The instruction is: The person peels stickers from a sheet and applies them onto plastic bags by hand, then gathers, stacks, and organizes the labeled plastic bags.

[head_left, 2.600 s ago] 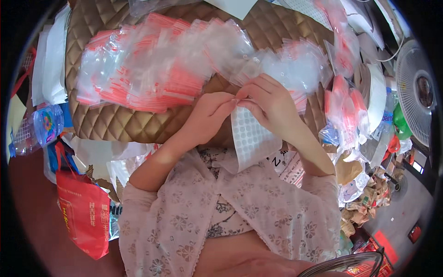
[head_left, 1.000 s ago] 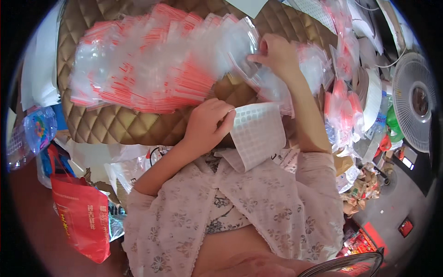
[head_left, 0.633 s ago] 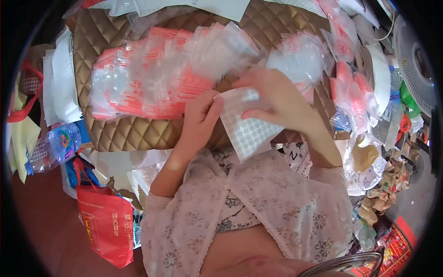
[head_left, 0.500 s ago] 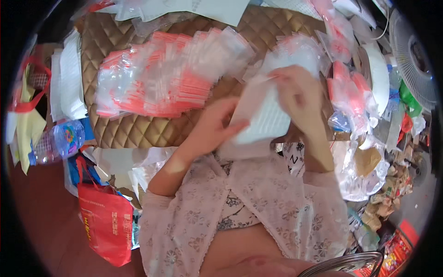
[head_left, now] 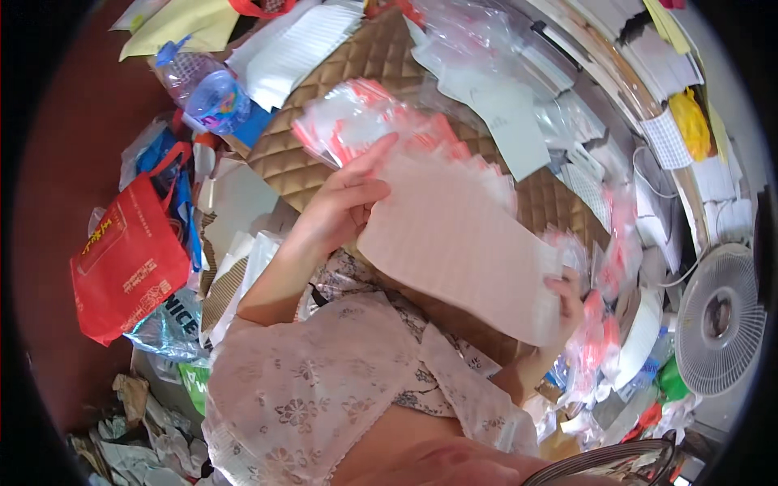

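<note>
A wide, pale pinkish-white sheet with faint ribbing is held up in front of my chest, tilted down toward the right. My left hand has its thumb against the sheet's left edge and its index finger stretched upward; its other fingers are partly hidden. At the opposite end, my right hand is closed around the sheet's right edge. Behind the sheet, clear plastic bags with red edges lie fanned out in overlapping rows on the brown quilted cover. The sheet hides part of them.
A red carrier bag and a clear plastic bottle are at the left. White ribbed sheets lie at the far edge. More plastic bags and a white fan stand at the right.
My view has turned, so the surroundings appear rotated. The sheet, earlier angled upright between my hands, now lies spread broadly between them, and my hands are farther apart.
</note>
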Tool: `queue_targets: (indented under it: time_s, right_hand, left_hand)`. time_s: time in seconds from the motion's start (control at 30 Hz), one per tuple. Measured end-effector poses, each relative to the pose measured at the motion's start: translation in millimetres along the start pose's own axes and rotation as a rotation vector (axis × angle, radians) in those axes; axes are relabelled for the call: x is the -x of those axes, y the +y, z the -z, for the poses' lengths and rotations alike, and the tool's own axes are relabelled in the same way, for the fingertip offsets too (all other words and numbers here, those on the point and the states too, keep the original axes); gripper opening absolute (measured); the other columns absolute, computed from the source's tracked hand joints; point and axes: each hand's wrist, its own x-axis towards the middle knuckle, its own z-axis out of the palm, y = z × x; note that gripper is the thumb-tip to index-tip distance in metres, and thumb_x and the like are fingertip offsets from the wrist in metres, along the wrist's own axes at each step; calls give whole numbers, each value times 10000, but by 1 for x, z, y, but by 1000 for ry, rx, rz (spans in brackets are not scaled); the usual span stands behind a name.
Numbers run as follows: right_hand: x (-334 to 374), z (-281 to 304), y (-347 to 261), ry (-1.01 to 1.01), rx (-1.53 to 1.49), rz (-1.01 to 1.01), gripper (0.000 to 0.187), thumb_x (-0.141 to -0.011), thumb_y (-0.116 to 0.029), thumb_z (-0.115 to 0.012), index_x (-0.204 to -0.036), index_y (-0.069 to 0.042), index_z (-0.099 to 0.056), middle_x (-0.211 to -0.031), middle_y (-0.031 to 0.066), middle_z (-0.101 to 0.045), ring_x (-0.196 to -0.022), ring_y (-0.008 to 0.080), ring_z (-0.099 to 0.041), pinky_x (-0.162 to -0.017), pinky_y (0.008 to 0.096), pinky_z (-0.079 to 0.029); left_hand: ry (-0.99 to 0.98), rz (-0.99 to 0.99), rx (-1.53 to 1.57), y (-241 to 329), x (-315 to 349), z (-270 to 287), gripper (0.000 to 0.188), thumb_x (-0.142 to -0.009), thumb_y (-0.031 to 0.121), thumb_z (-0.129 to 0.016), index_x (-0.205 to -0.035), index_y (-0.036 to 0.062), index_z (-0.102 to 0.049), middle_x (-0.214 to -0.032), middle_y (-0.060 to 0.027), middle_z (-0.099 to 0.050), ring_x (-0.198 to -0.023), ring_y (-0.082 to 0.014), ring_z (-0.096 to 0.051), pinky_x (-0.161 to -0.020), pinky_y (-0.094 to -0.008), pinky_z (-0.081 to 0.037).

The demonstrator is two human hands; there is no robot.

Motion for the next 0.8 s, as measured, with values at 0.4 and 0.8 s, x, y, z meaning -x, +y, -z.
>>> queue_targets:
  time_s: [0.4,0.8]
  right_hand:
    - [-60,-67,-10,-33,-141,16,228,-853,-40,-589,-1073,-15,-536,-835,9,-594,-695,39,-541,-577,165,-399]
    - [-81,-4,44,-22,-1333,-188,171,-941,-87,-454,-772,-96,-435,-539,-44,-273,-464,53,-266,-572,216,-332]
  left_hand:
    - [286,-168,-417,8,-24,48,87,-806,84,-676,-812,1,-652,-842,-43,-635,-681,-67,-533,-611,-205,-404]
    - [525,-480,251,59,-117,195,86,-858,54,-578,-937,45,-547,-835,-30,-570,-713,-124,-552,-595,-198,-469]
